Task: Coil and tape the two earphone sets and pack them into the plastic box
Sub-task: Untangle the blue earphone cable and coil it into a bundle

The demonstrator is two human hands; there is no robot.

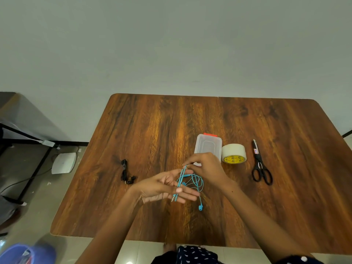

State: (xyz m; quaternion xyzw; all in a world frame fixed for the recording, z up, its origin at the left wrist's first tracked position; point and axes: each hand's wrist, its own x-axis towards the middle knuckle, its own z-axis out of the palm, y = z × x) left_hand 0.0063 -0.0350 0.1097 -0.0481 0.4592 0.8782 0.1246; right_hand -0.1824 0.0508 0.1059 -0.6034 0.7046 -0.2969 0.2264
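Blue earphones (192, 182) are looped over the straight fingers of my left hand (162, 187), and my thumb presses the cord near the plug. One blue earbud dangles below. My right hand (206, 166) pinches the cord at the top of the loops. A black earphone set (126, 173) lies bundled on the table to the left. The clear plastic box (208, 146) with an orange latch stands closed behind my right hand. A roll of tape (233, 153) sits just right of the box.
Black scissors (261, 165) lie on the wooden table (152, 130) right of the tape. A black stand and a white device (63, 163) are on the floor to the left. A blue tub (22, 254) shows at the bottom left.
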